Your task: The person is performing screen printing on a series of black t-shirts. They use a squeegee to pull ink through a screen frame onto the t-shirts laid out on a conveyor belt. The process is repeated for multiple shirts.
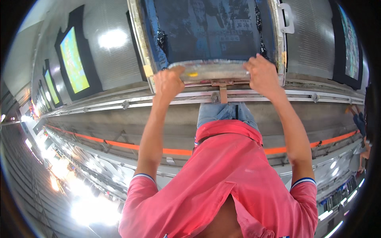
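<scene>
A screen-printing frame [139, 37] with dark blue, ink-smeared mesh [198, 35] lies in front of me on a long table. Across the near end of the mesh stands a wide squeegee [216, 71], its body worn and pale with a yellow smear. My left hand [168, 82] is closed around the squeegee's left end. Its right end is in my right hand [264, 76], the fingers curled over the top edge. The squeegee's lower edge is hidden from me. Dark wet ink [162, 41] streaks both sides of the mesh.
Black garment pieces with bright green-yellow prints [74, 59] lie along the table to the left; another dark piece [349, 47] is at right. A metal rail [186, 97] edges the table. A white handle [287, 18] sticks out from the frame. Another person [358, 119] stands far right.
</scene>
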